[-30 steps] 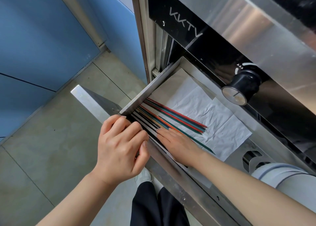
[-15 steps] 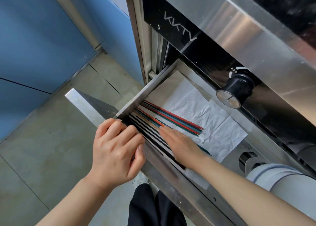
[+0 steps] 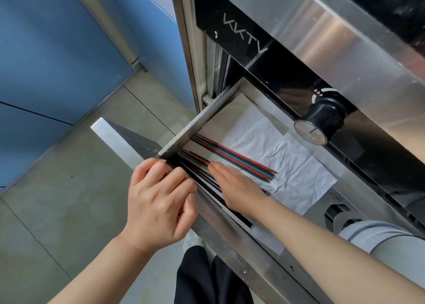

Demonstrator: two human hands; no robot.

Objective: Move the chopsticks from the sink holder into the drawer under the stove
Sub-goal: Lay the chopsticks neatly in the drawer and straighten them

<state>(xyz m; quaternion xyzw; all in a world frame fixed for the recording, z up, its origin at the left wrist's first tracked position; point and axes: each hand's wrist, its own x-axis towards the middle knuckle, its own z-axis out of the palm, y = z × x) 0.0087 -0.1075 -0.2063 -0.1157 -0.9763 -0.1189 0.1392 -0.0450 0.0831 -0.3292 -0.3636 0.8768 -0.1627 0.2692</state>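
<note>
- Chopsticks lay in the open drawer at centre frame, red, green and dark sticks fanned on white paper, tips pointing lower right.
- Nearer sticks sat partly hidden under the right hand; exact count not readable.
- Risk, as a judgement: could have scattered the fan further if the flat palm slid sideways instead of gathering, since thin sticks roll easily on crumpled paper.
- Could also have wedged a stick in the dark gap along the drawer's front edge just left of the palm; a stray tip there might jam the drawer on closing.
- Might have pinched fingers if the drawer were pushed in while both hands sat at its front.
- Paper looked loose and creased, so likely to bunch under a dragging palm.
- Right hand lay flat, fingers straight and together, pointing to upper left, pressing on the near sticks; gripped nothing.
- Left hand at lower centre, knuckles up, fingers curled over the drawer's front edge, thumb tucked beside it, holding it.
- Both forearms entered from the bottom of frame; black knob at right well apart from either hand.
</note>
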